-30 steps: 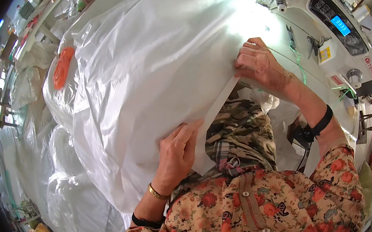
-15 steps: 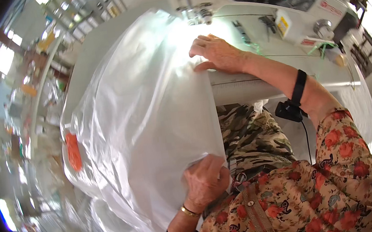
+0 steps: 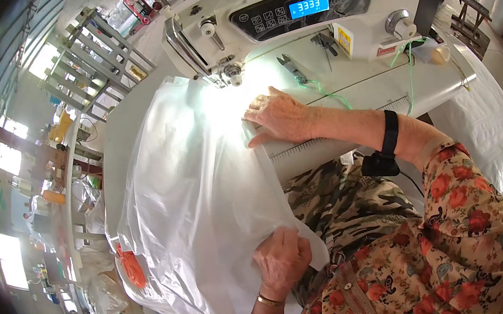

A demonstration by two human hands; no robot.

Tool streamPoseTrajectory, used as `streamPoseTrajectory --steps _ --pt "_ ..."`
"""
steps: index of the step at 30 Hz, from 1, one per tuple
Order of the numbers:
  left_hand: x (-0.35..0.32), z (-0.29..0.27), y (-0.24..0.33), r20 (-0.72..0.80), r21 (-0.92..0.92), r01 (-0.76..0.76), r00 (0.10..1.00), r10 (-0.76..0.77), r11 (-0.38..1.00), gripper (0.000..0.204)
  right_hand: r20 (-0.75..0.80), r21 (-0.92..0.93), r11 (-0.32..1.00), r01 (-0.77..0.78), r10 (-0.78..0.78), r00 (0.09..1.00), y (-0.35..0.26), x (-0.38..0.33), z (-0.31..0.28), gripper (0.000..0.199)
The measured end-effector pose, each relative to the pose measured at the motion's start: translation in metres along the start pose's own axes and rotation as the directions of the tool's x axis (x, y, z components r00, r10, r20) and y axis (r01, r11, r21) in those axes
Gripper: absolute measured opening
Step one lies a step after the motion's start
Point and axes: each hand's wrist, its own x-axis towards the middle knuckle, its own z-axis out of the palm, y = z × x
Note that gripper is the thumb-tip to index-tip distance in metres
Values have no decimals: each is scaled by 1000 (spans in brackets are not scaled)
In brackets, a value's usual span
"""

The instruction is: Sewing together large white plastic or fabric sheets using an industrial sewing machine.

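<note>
The sheet (image 3: 192, 190) drapes over the worktop's (image 3: 374, 77) front edge. Below that edge, the left hand (image 3: 283, 262) has its grip curled closed on it. The right hand (image 3: 281, 117), grip partly spread, touches it near the machine (image 3: 309, 13); whether pinching, I cannot tell.

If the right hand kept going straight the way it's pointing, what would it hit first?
Most likely the white sheet, spread right at and beyond the right hand. The sewing machine seems to sit above that line in the picture, but glare makes depth unclear.
</note>
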Motion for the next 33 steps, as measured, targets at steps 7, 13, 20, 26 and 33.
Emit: streamPoseTrajectory --steps 7,13,20,26,33 --pt "37 -7 -18 54 179 -51 998 42 983 14 94 80 997 23 -31 995 1 -2 -1 79" --pt "75 -5 -33 53 263 -36 998 22 964 12 -13 105 989 101 -100 995 -1 -4 -2 80" --pt "122 3 -50 139 420 1 988 -65 908 14 144 163 987 10 -34 989 -2 -2 -9 48" --pt "168 10 -65 136 410 48 984 -113 911 19 124 125 991 -49 33 992 -4 -1 -3 45" --pt "211 22 -87 24 340 133 988 -150 931 18 70 293 934 -206 194 979 4 6 11 54"
